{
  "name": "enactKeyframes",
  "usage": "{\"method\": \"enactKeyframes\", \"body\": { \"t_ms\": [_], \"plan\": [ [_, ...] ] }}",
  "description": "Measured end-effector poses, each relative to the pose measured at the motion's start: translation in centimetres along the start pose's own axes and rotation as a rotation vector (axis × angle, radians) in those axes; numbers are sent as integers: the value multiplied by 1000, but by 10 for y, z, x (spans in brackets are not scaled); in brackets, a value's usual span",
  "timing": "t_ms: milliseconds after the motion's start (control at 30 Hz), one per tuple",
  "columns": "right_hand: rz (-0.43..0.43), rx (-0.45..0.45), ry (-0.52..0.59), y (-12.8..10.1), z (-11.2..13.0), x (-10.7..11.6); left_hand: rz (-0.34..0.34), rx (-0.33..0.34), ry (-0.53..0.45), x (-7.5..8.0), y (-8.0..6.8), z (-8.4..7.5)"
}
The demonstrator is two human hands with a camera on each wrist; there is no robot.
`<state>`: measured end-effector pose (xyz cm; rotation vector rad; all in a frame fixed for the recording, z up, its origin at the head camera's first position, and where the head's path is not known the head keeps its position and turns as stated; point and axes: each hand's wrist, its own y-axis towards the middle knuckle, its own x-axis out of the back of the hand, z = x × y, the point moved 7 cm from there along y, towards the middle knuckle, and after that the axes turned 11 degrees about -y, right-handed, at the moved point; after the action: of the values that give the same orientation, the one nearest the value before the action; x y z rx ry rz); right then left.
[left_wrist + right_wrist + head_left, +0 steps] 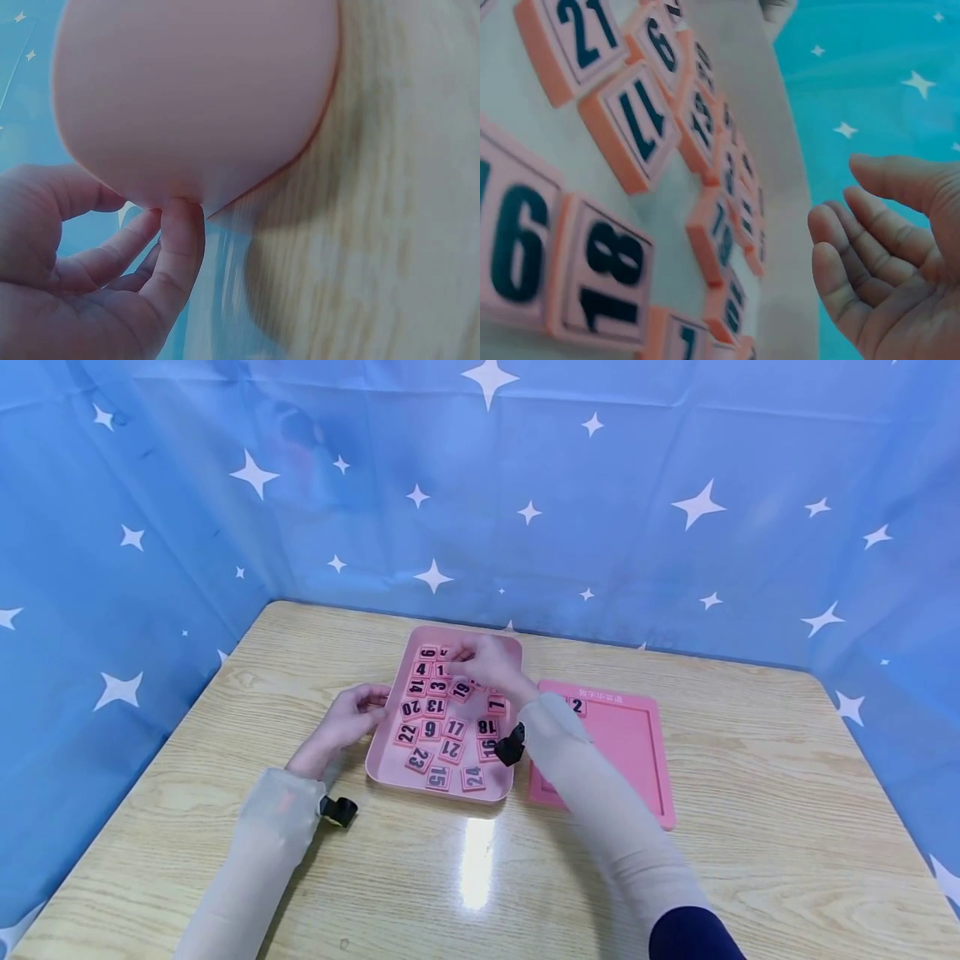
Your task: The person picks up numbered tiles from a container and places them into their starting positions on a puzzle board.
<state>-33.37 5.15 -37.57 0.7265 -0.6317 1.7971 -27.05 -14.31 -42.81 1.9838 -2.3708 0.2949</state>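
1. Over the far end of the pink tray [386, 758], the right hand [486, 667] is held with fingers loosely spread; nothing is seen gripped in it.
2. At the tray's left rim, the left hand [351, 714] is rested, fingers loosely curled, fingertips [180, 217] touching the edge.
3. Number tiles [442, 727] are scattered loose inside the tray, which sits mid-table.
4. From the right wrist view, tiles 17 [634, 124] and 18 [604, 274] are read close up; the open palm [900, 255] is confirmed empty.
5. Beside the tray on the wooden table [750, 860], a pink puzzle frame [637, 752] is partly covered by the right forearm; tile 2 [577, 706] sits in it.
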Motion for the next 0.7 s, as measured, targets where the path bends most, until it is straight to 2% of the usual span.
{"method": "enactKeyframes", "body": {
  "t_ms": [233, 500, 700],
  "plan": [
    [43, 14, -19, 7, -2, -20, 0, -20, -7, 1, -1, -2],
    [36, -78, -26, 14, -15, -34, 3, -17, -6, 1, -1, -2],
    [30, -41, -56, 13, -17, -36, -1, -11, -8, 1, 1, 1]
  ]
}}
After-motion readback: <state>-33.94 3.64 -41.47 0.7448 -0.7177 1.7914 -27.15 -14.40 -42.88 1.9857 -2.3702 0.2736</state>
